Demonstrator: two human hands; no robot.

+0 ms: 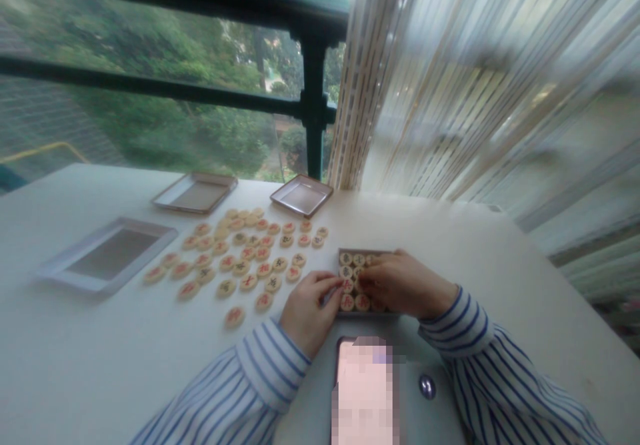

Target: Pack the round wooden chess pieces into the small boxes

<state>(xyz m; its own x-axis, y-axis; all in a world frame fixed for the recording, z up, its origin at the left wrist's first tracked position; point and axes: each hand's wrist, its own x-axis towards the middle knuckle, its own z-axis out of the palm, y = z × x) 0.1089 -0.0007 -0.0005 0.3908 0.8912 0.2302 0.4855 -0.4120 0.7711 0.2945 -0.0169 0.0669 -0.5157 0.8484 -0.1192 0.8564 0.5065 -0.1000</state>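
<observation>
Presently, my left hand (313,306), fingers narrow, touches a red-marked disc (347,286). My right hand (406,282) overlies the box (369,314). Grips: cannot tell.

1 phone (364,392) lies on a white table (90,358), with string curtain (370,98), green railing (314,85) and trees (170,52) beyond.

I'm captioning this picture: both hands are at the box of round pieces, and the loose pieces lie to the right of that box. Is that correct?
Wrong side: the head view shows the loose pieces to the left of the box. The left hand and right hand are indeed at it.
</observation>
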